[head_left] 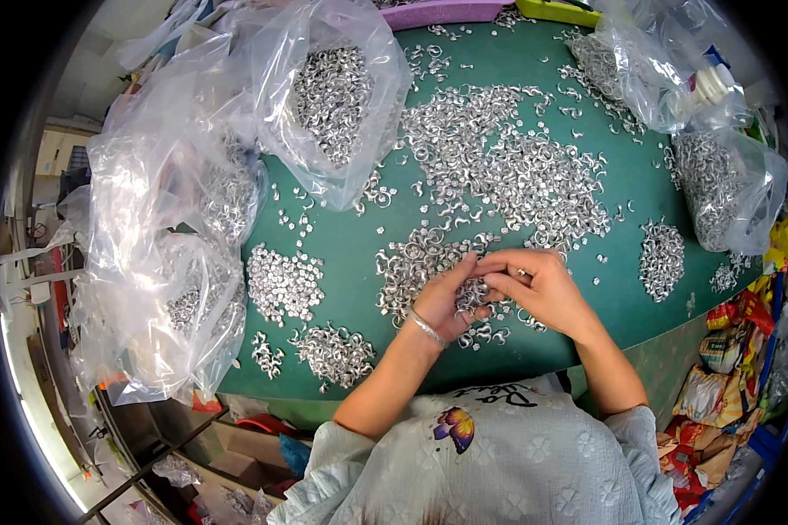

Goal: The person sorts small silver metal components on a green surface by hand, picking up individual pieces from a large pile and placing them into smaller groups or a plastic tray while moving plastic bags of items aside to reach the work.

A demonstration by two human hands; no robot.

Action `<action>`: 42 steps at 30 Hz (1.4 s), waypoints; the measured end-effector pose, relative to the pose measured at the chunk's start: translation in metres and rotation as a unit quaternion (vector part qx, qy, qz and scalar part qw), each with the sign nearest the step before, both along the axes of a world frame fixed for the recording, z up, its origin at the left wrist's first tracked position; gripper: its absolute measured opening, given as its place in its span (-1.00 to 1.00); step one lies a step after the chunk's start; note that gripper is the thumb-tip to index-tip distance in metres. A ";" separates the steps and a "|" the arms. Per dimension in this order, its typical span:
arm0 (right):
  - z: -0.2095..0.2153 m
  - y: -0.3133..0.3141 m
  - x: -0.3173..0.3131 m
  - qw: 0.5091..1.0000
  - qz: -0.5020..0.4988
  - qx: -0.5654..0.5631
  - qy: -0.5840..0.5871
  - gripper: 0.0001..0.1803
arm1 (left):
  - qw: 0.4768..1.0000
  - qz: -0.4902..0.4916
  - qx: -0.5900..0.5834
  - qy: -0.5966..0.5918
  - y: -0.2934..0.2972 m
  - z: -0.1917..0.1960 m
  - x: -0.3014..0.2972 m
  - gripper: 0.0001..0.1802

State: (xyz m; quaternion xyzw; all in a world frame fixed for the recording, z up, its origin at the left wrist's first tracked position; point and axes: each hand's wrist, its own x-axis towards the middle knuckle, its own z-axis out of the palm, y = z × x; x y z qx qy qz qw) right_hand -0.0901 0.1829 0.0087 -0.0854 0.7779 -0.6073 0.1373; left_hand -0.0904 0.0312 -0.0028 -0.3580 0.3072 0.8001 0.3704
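Note:
My left hand (446, 297), with a silver bracelet on its wrist, cups several small silver metal rings (473, 296) over the green table (350, 236). My right hand (538, 284) meets it from the right, its fingertips pinching at the rings held in the left palm. Under and around both hands lies a loose pile of the same rings (416, 258). A much larger spread of rings (508, 166) covers the table's middle beyond my hands.
Clear plastic bags of rings stand at the left (193, 262), top centre (333, 96) and right (727, 184). Small sorted heaps lie at left (284, 282), lower left (334, 354) and right (661, 254). Colourful packets (727, 367) sit off the table's right edge.

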 end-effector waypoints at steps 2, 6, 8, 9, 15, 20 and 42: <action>0.002 0.005 -0.009 0.992 -0.084 0.095 0.015 -0.84 | 0.996 -0.008 0.084 0.020 -0.007 -0.017 0.005 -0.66; -0.030 0.021 -0.051 0.880 -0.162 0.394 0.209 -0.74 | 0.987 -0.027 0.118 0.106 -0.012 -0.020 0.012 -0.69; -0.033 0.017 -0.055 0.838 -0.143 0.461 0.255 -0.69 | 0.983 -0.046 0.096 0.148 -0.014 -0.017 0.010 -0.70; -0.033 0.010 -0.050 0.841 -0.122 0.472 0.232 -0.67 | 0.981 -0.052 0.090 0.161 -0.015 -0.015 0.008 -0.70; -0.028 0.003 -0.001 0.900 0.038 0.364 0.236 -0.64 | 0.978 -0.007 -0.037 0.205 -0.020 -0.005 0.001 -0.69; -0.022 0.032 -0.042 0.873 -0.100 0.408 0.249 -0.59 | 0.895 -0.115 -0.239 0.358 -0.019 -0.014 -0.018 -0.69; -0.022 0.017 -0.028 0.862 0.048 0.460 0.205 -0.62 | 0.438 -0.365 -0.647 0.506 -0.017 -0.012 -0.056 -0.75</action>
